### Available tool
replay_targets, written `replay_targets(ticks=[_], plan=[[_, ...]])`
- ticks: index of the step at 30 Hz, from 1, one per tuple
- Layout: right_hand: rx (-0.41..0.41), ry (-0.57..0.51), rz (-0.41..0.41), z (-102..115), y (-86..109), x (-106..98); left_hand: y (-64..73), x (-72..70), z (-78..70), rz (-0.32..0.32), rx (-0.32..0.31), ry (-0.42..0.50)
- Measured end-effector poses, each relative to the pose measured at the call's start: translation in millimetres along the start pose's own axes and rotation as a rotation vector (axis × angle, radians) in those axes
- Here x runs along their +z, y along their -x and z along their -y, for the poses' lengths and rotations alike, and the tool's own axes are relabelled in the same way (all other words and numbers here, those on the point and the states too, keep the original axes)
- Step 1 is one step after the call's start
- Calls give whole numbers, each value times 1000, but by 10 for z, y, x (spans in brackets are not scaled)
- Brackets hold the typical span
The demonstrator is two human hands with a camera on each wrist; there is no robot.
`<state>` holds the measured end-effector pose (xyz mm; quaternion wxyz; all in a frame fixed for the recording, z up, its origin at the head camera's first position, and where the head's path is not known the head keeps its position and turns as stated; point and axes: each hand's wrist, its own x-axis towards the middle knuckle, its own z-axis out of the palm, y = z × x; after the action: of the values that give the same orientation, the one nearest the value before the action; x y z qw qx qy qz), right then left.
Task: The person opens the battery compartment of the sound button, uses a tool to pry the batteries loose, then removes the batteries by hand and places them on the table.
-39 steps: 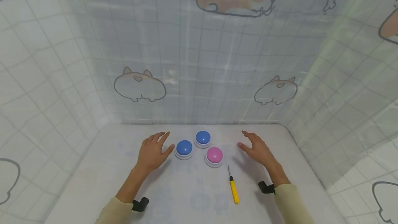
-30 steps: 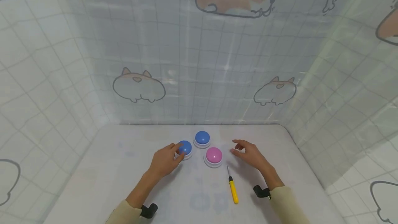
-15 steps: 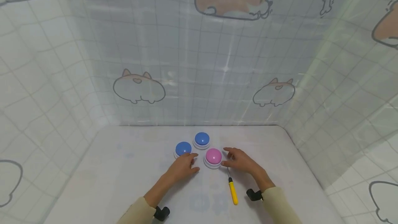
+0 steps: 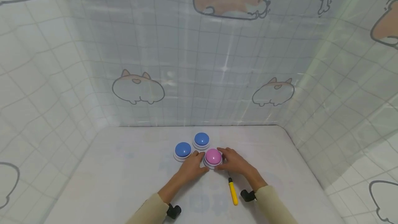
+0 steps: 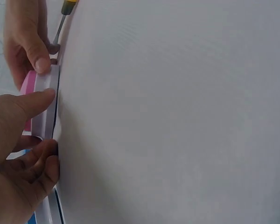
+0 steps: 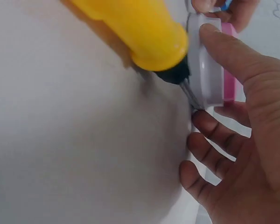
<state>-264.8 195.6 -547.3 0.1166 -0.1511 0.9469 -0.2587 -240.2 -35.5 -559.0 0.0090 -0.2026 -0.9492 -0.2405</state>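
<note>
Both hands hold a pink push button [image 4: 213, 156] with a round white base, which sits on the white table. My left hand [image 4: 191, 168] grips its left side, the thumb [image 5: 39, 100] against the base's near side and the other fingers curled by its far left. From the right, my right hand [image 4: 235, 163] pinches the base between thumb [image 6: 228, 51] and index finger, which is partly hidden behind the button in the right wrist view. Its remaining fingers hang loosely curled close over the table. A blue push button [image 4: 182, 150] stands just beyond the left hand's fingers.
Another blue push button [image 4: 201, 139] stands behind the pink one. A yellow-handled screwdriver [image 4: 233, 192] lies near the right wrist, its shaft pointing at the pink button and partly under the right hand. Cartoon-printed sheeting [image 4: 186, 89] walls the table's back and sides.
My left hand has moved right, past the left blue button, to the pink one. My right hand has come in leftward. Both now hold the pink button; the screwdriver stays put.
</note>
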Motion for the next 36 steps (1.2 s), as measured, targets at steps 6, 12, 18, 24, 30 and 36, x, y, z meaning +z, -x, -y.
replay_targets(ticks=[6,12,18,24,30,36], plan=[[-9,5,-19,27,11,17,-24,36,-21,7,-28,20],[-36,14,-30,6,0,12,-33,38,-19,-15,-17,19],[-35,11,-28,-22,-11,46,-19,40,-40,-16,-35,32],[-19,-1,-35,-22,-9,81,-3,62,-45,-15,-48,19],[-16,-14,-41,-6,6,71,12,48,-47,-32,-32,26],[-33,-11,-40,16,17,61,47,29,-44,-37,-45,28]])
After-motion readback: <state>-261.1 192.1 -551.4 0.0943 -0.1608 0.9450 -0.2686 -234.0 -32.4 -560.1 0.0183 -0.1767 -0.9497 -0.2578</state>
